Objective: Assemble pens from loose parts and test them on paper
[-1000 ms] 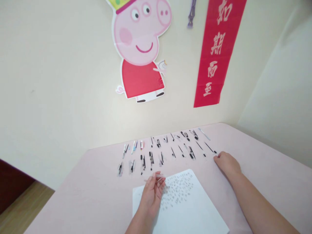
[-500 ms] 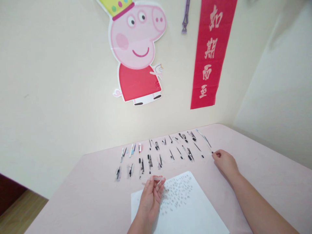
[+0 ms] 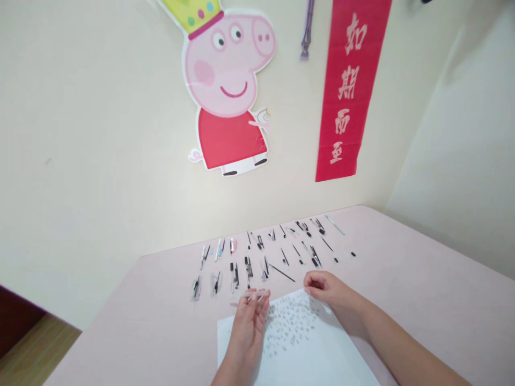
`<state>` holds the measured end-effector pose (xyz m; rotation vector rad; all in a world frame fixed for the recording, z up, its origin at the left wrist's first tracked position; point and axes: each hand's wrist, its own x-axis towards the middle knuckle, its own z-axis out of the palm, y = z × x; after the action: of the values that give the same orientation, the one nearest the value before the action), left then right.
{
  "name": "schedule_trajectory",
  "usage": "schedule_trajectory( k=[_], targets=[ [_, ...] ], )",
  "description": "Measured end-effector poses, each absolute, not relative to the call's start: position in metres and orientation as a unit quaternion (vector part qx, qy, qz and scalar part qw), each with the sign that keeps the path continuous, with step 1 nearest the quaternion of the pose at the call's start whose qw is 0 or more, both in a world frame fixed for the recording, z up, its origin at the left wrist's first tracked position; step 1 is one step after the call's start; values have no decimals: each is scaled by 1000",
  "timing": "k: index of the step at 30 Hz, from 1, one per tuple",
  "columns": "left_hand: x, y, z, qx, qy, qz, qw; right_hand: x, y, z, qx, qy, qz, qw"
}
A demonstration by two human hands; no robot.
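The right hand (image 3: 328,288) has come in from the far right of the counter (image 3: 129,321) to the top edge of the white sheet (image 3: 317,356), bringing a thin black rod (image 3: 281,272) with it, while a small black piece (image 3: 353,254) stays behind; the left hand (image 3: 251,324) has hardly shifted. The right fingers are pressed together and seem to pinch the rod by its near end — the pale tip is too faint to make out — so its dark length slants out in the air toward the rows of pen parts (image 3: 316,256). Held so far from its middle, the rod could swing or roll in the grip and knock a laid-out piece askew. The left fingers are curled, pinching a clear tube (image 3: 258,293) above the sheet's upper edge; smooth and see-through, it could slip or turn if squeezed loosely, and its ends look hard to judge by eye. The small black piece is rounded and stubby, likely to roll at a brush of the sleeveless forearm. The sheet is flat, matte and covered in small dark marks; the counter is pale pink and evenly smooth, offering little to stop a dropped part.
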<state>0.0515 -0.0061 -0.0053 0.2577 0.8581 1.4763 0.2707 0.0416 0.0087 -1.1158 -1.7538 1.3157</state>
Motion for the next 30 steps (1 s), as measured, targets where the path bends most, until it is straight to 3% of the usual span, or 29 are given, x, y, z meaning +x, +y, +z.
schedule_trajectory(
  k=[8,30],
  targets=[
    [49,-3,-9,101,371,666,640,278,43,3,-404,-710,534,217],
    [51,-5,-9,103,378,673,628,278,42,5,-423,-732,495,199]
  ],
)
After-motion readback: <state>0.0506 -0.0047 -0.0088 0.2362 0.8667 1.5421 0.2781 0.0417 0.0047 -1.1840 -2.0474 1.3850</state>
